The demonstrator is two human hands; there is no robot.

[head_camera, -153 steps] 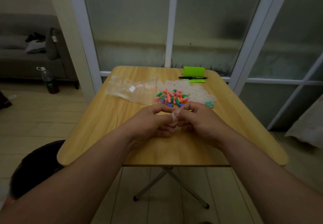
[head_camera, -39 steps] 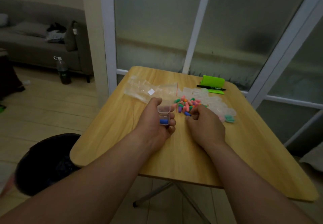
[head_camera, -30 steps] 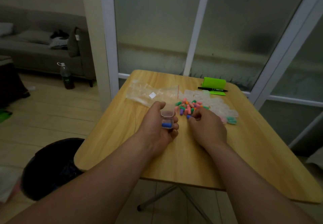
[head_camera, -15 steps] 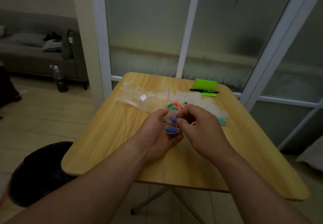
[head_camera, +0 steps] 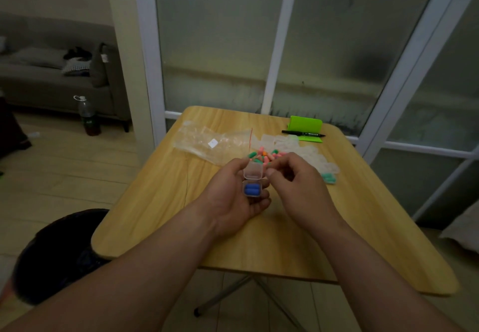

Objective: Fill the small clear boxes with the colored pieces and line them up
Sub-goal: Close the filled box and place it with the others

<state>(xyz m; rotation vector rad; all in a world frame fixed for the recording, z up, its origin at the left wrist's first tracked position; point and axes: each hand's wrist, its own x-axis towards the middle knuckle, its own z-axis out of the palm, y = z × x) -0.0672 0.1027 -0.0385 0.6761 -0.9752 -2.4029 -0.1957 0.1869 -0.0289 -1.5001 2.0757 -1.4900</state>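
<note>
My left hand (head_camera: 233,199) cradles a small clear box (head_camera: 252,189) above the table; its hinged lid (head_camera: 253,171) stands up and two blue pieces (head_camera: 252,190) lie inside. My right hand (head_camera: 298,186) is just to the right of the box, fingers curled, thumb and forefinger close to the lid's edge; nothing shows between them. Behind the hands a heap of colored pieces (head_camera: 261,156), pink, green and orange, lies on the wooden table (head_camera: 166,189). Several empty clear boxes (head_camera: 305,150) lie beyond it, and one with teal pieces (head_camera: 329,177) sits to the right.
A crumpled clear plastic bag (head_camera: 210,142) lies at the table's back left. A green holder (head_camera: 305,124) and a black marker (head_camera: 303,132) sit at the far edge. A dark bin (head_camera: 57,254) stands on the floor to the left; glass doors rise behind.
My right hand took a blue piece from the heap and dropped it into the box, which now holds two. My right fingers have come off the piece and sit by the lid.
</note>
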